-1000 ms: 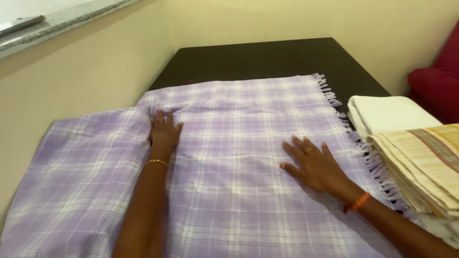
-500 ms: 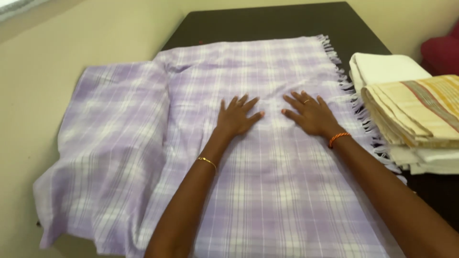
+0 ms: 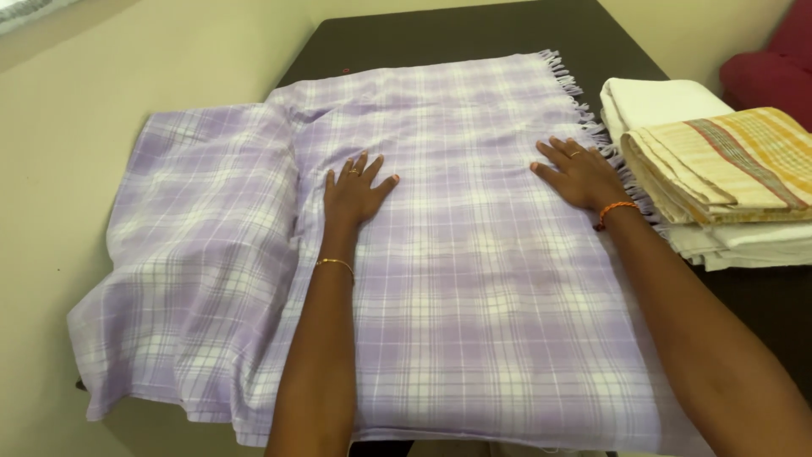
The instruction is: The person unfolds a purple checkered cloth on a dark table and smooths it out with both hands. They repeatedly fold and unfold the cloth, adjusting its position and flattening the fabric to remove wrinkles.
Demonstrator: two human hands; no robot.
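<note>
Both hands, left hand (image 3: 353, 188) and right hand (image 3: 580, 172), are laid flat and unclenched on a lilac checked cloth (image 3: 474, 279) spread on the dark desk (image 3: 474, 34). Its length runs away from the viewer, fringe rightward; its left part hangs over the edge, its near end cut off.

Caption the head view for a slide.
Both hands, left and right, press flat on a lilac checked cloth beside folded towels.

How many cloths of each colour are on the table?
Purple checked cloth, spread under left hand and right hand: 1
Yellow striped cloth, folded: 1
White cloths, folded; layers hard to separate: at least 1
Total: at least 3
</note>
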